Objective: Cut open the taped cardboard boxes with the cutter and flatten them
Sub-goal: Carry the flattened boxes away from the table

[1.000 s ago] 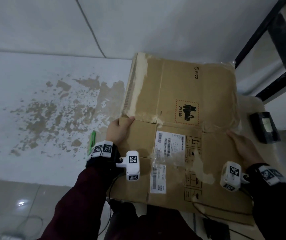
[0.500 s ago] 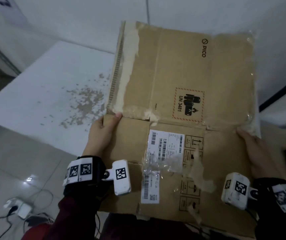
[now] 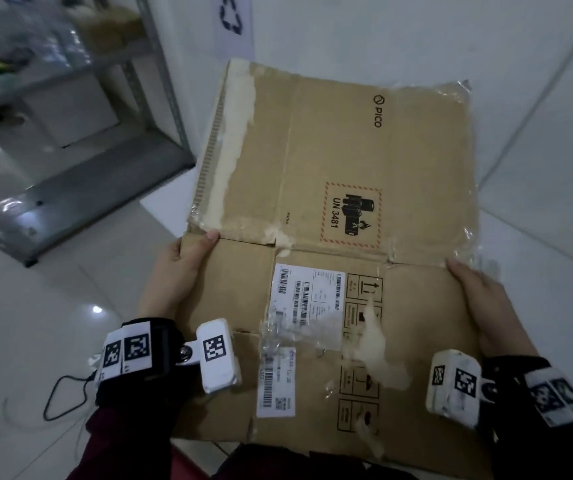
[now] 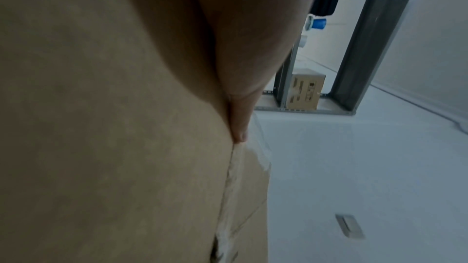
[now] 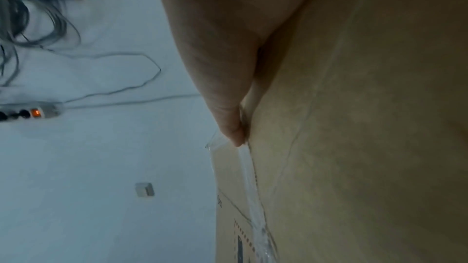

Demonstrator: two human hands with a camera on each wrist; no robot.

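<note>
A person holds one flattened cardboard box (image 3: pixel 333 258) in two hands above a pale tiled floor (image 3: pixel 35 341), its printed face turned up toward the head camera. The left hand (image 3: pixel 177 275) grips the box's left edge at the fold line, thumb lying on top and the remaining fingers hidden beneath the board. The right hand (image 3: pixel 479 292) grips the right edge at the same fold, thumb on top, the other fingers out of sight underneath. Two white shipping labels (image 3: pixel 307 294) sit on the near panel, one above the other, partly under torn clear tape (image 3: pixel 465 174) that also trails along the far right edge. One red-bordered UN 3481 battery mark (image 3: pixel 351 216) and one PICO logo (image 3: pixel 378 110) show on the far panel. One grey metal shelf rack (image 3: pixel 80 188) stands at upper left. The left wrist view catches one small brown box (image 4: pixel 305 91) inside that rack and one blue cup (image 4: pixel 318 23). The right wrist view shows one power strip (image 5: pixel 30 113) with its switch glowing orange, cables running from it.
</note>
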